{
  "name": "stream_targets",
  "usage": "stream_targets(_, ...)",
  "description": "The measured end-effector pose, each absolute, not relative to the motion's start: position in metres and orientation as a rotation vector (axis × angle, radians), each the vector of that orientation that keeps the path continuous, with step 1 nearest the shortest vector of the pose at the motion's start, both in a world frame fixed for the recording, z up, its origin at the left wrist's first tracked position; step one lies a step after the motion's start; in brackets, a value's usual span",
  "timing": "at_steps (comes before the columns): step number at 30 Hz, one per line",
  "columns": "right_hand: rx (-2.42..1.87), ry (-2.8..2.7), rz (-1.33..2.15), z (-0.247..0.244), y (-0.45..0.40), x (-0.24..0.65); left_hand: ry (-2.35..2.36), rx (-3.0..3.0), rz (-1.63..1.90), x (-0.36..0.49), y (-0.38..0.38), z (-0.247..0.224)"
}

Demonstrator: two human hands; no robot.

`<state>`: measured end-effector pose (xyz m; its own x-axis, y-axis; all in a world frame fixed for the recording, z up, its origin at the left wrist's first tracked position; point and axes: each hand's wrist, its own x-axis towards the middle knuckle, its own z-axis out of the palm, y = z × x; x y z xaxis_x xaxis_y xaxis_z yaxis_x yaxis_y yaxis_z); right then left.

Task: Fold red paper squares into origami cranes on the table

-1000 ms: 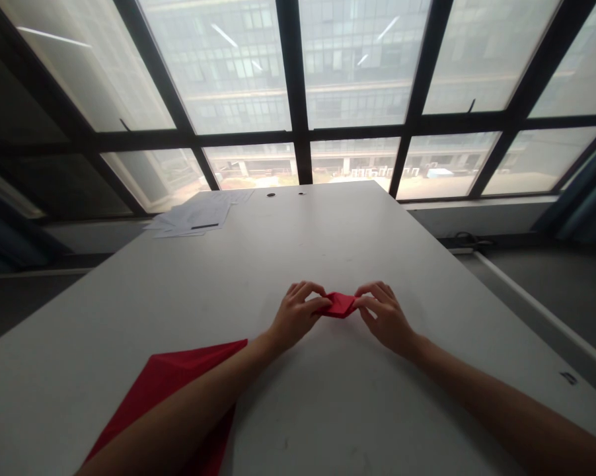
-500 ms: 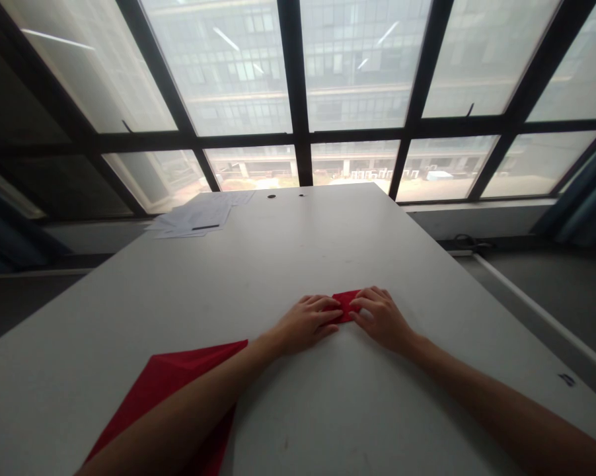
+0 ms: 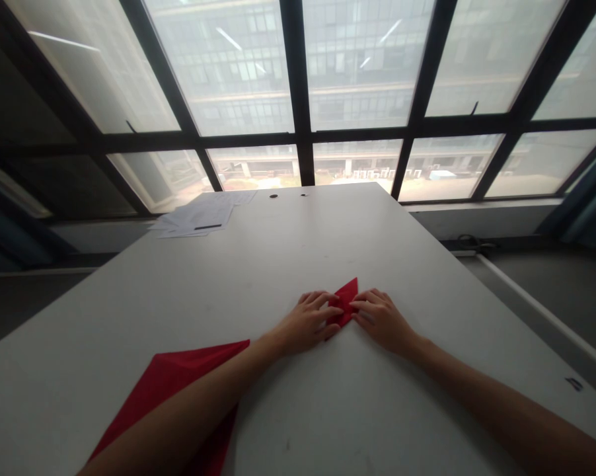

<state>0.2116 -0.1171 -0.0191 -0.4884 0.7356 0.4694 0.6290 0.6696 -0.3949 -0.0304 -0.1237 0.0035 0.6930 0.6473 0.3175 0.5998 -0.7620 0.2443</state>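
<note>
A small piece of folded red paper (image 3: 346, 301) lies on the white table between my hands, one pointed corner facing away from me. My left hand (image 3: 310, 320) holds its left side, fingers curved over the paper and partly covering it. From the right, my right hand (image 3: 377, 317) pinches the opposite edge with thumb and fingertips. How the folds run under the fingers is hidden. Beneath my left forearm rests a larger red sheet (image 3: 164, 383), partly covered by the arm.
The white table (image 3: 298, 251) stretches toward large windows. Printed papers (image 3: 193, 215) lie at its far left with a dark pen (image 3: 207, 227) on them. Two small holes sit near the far edge. A small dark mark (image 3: 574, 384) is near the right edge.
The folded red paper has turned between my hands, so a pointed corner now sticks up away from me instead of a flat edge. Both hands stay in nearly the same place.
</note>
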Motion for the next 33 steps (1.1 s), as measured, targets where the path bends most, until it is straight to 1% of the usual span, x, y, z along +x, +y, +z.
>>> stream_targets(12,-1.066,-2.292,0.228,-0.026,-0.115,0.209,1.002,2.718,0.528,-0.033,-0.122,0.002)
stream_targets(33,-1.034,-2.317,0.235,-0.016,-0.116,0.199,1.163,2.675,0.56,-0.039,-0.117,-0.007)
